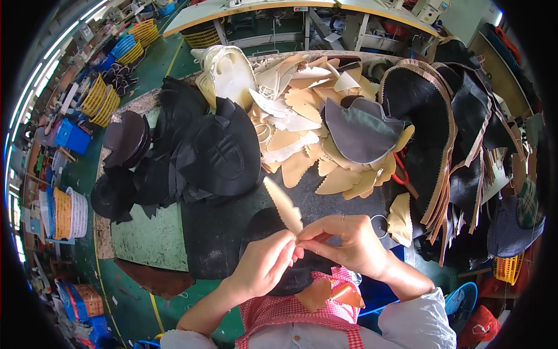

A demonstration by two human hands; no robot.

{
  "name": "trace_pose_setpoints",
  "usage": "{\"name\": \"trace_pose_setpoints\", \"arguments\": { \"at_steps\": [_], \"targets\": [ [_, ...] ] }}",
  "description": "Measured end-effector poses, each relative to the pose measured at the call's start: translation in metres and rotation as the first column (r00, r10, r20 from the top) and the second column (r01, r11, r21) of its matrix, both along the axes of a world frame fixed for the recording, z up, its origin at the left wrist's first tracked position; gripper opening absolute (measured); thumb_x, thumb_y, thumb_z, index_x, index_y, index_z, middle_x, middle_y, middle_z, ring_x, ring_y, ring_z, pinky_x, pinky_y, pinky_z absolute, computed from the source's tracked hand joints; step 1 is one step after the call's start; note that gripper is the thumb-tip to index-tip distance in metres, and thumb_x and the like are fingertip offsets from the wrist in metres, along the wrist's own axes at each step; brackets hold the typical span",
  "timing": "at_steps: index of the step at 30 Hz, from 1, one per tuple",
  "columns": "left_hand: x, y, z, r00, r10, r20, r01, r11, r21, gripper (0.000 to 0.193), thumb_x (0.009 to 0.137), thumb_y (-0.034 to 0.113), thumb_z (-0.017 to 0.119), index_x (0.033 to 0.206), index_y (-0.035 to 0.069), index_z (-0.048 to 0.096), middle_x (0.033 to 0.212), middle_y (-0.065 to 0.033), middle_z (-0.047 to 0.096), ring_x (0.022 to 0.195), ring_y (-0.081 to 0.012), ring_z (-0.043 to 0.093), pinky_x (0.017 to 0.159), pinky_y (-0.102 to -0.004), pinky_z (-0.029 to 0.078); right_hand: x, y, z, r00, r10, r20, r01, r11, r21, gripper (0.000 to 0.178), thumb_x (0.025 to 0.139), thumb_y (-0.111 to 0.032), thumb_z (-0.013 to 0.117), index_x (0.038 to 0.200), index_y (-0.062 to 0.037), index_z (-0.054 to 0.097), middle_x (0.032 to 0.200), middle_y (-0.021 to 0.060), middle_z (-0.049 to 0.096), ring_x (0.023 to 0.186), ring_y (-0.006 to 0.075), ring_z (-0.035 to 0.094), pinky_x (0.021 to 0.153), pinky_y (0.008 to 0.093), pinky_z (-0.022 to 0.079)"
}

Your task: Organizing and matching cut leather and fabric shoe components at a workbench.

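Across the table (218,247), black pieces (224,148) crowd the left, a tan pile (299,166) topped by a grey piece (363,131) fills the middle, and red-handled scissors (400,170) lie beside black strips (427,139) at the right. Nothing blocks the hands, below which a black cap-like piece (258,225) shows. Left hand (264,263) and right hand (347,244) meet, fingertips pinched on the lower end of a tan strip (282,205) that points up and leftward toward the black pieces.

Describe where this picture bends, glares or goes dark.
In the head view, the far bench bows, fisheye-fashion; light strips glare at upper left; black fills the corners; the beige piece at the right hand looks bright against the dark mat.
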State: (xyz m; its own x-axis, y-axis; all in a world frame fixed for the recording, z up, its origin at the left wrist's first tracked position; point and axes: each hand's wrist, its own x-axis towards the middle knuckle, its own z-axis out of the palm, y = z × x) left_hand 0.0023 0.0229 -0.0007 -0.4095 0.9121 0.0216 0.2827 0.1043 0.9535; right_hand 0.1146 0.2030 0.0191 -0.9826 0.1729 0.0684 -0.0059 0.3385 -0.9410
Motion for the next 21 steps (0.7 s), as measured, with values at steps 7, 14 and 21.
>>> {"name": "trace_pose_setpoints", "arguments": {
  "at_steps": [7, 14, 21],
  "targets": [
    [0.012, 0.016, -0.011, 0.827, 0.102, -0.553, -0.057, 0.994, 0.098, 0.008, 0.091, 0.008, 0.060, 0.091, 0.004, 0.054, 0.078, -0.0103, 0.057, 0.069, -0.0311, 0.057, 0.063, -0.0419, 0.043, 0.006, -0.014, -0.007, 0.988, -0.152, -0.030, 0.155, 0.969, 0.194, 0.015, 0.079, -0.003, 0.074, 0.093, -0.0004, 0.068, 0.085, 0.0105, 0.071, 0.075, 0.0233, 0.072, 0.067, 0.0317, 0.058],
    [-0.004, 0.012, -0.018, 0.992, 0.103, 0.074, -0.109, 0.991, 0.082, 0.036, 0.091, 0.023, 0.072, 0.066, 0.003, 0.056, 0.058, -0.0040, 0.050, 0.056, -0.0137, 0.051, 0.058, -0.0283, 0.038, 0.007, -0.006, -0.007, 0.999, 0.019, 0.040, -0.021, 0.999, 0.050, 0.016, 0.084, -0.002, 0.072, 0.098, 0.0015, 0.065, 0.093, 0.0079, 0.070, 0.079, 0.0152, 0.067, 0.074, 0.0298, 0.054],
    [-0.032, -0.026, -0.026, 0.457, -0.142, 0.878, 0.098, 0.989, 0.109, 0.029, 0.087, 0.005, 0.053, 0.115, 0.006, 0.042, 0.133, -0.0237, 0.058, 0.115, -0.0222, 0.061, 0.096, -0.0333, 0.048, 0.017, 0.031, -0.033, 0.994, 0.020, 0.108, 0.108, -0.331, -0.937, 0.012, 0.083, -0.022, 0.041, 0.077, -0.0115, 0.038, 0.058, 0.0005, 0.037, 0.050, 0.0116, 0.034, 0.052, 0.0252, 0.034]
  ]
}}
